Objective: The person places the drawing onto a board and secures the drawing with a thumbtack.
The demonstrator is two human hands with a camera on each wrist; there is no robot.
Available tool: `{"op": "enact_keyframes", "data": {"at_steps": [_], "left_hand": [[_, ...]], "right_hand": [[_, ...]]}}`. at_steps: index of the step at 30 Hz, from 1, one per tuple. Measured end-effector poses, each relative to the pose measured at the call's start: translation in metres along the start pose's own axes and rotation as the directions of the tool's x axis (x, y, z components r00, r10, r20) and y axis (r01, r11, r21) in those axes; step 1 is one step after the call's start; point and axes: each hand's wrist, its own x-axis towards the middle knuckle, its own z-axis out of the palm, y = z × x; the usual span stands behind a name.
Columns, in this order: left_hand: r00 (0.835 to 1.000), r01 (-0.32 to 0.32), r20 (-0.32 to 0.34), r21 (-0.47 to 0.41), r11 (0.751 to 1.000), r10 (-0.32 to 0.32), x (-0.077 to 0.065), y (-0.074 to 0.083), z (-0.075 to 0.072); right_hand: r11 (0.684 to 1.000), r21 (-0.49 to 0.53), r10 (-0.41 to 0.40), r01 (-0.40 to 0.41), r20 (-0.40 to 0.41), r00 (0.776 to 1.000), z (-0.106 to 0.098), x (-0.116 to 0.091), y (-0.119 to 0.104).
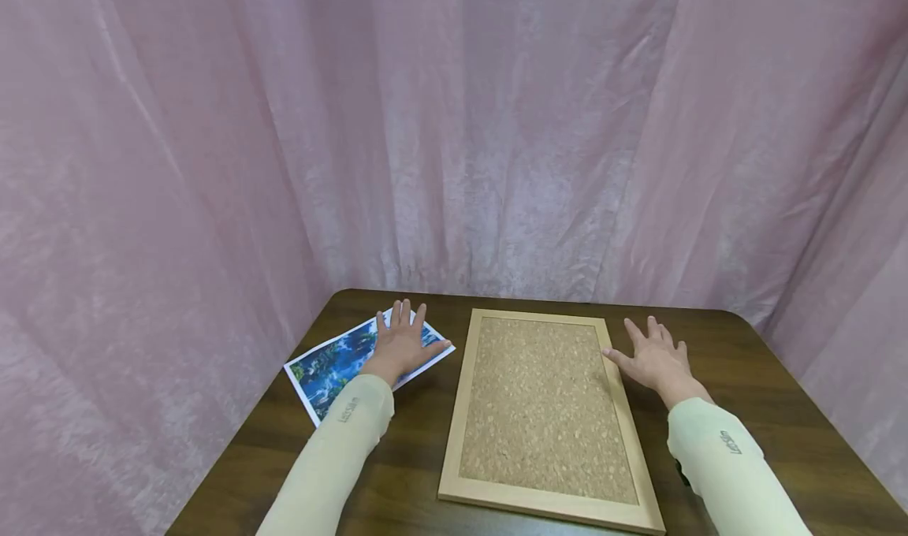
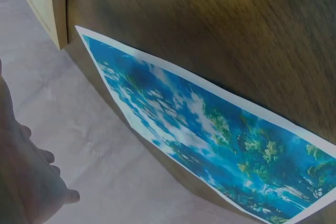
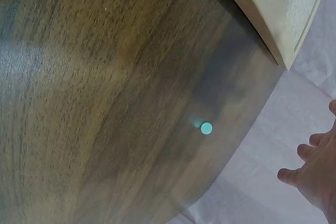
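Observation:
Fingers spread, my left hand [image 1: 403, 345] hovers over a printed picture [image 1: 333, 373] of a blue and green landscape with a white border. It holds nothing, and in the head view it covers part of the sheet. A cork board [image 1: 545, 410] with a pale wooden frame lies between the two hands. To its right, my right hand [image 1: 654, 360] is stretched out with nothing in it; the thumb overlaps the frame's right edge in the head view. The right wrist view shows a small mint-green round-topped piece [image 3: 206, 128] on the table, hidden in the head view.
Everything lies on a dark brown wooden table [image 1: 411, 465] with rounded far corners. Pink curtains [image 1: 496, 142] hang behind it and along both sides. Pale sleeves [image 1: 333, 449] cover both forearms.

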Motion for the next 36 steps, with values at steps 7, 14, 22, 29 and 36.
{"op": "enact_keyframes", "data": {"at_steps": [7,14,22,29,36], "left_hand": [[0.999,0.015,0.031,-0.021,1.000,-0.014,-0.004,-0.005,-0.007],[0.999,0.026,0.030,-0.034,0.999,-0.025,-0.004,-0.014,-0.007],[1.000,0.031,-0.001,-0.024,0.999,-0.031,-0.007,-0.024,-0.008],[0.999,0.038,-0.005,-0.063,0.997,-0.038,-0.011,-0.042,-0.011],[0.998,0.053,-0.018,-0.095,0.994,-0.055,-0.011,-0.060,-0.012]], "right_hand": [[1.000,0.010,0.003,-0.003,0.003,1.000,-0.004,-0.001,0.007],[1.000,0.024,0.014,-0.014,0.008,1.000,-0.004,-0.001,0.013],[0.999,0.037,0.031,-0.032,0.019,0.999,-0.004,-0.001,0.020],[0.998,0.049,0.039,-0.040,0.017,0.999,-0.007,-0.004,0.024],[0.997,0.057,0.048,-0.049,0.009,0.999,-0.008,-0.006,0.029]]}}
